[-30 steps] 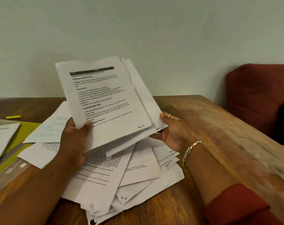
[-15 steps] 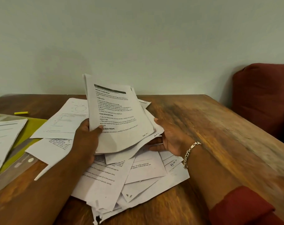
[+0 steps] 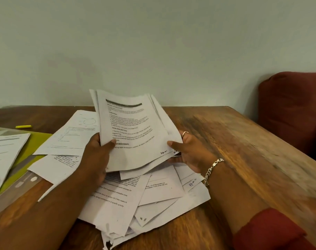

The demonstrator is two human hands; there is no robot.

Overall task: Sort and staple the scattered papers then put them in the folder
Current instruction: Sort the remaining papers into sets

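Nearest, at the bottom edge: torn, dark-stained corner of the lowest sheet in the loose paper pile [image 3: 150, 199], hanging just short of the near table edge. Pile fanned out across the middle of the wooden table [image 3: 244, 150], sheets overlapping at odd angles, corners jutting toward the right forearm and under the left one. Red sleeve [image 3: 269, 230] at lower right, silver bracelet [image 3: 212, 170] on the right wrist.

Above the pile, lifted clear of it: held stack [image 3: 133, 130] of several printed sheets, tilted up toward the camera, top edges splayed and uneven, bottom edge dipping close to the pile. Left hand [image 3: 97, 157] gripping the stack's lower left edge, thumb pressed on the printed face, fingers hidden behind. Right hand [image 3: 188, 152] pinching the lower right corner, thumb on top, fingers curled underneath, ring on one finger.

To the left: more sheets lying flat, partly overlapping the yellow-green folder [image 3: 27, 150], which rests open at the left table edge with another printed page [image 3: 5, 150] on it and a clear plastic strip along its near side. Yellow highlighter [image 3: 23, 126] farther back, well apart from the pile.

To the right: broad bare stretch of tabletop running to the far right edge. Beyond that edge, dark red cushion [image 3: 294, 109]. Farthest: plain pale wall [image 3: 153, 42] meeting the table's back edge.
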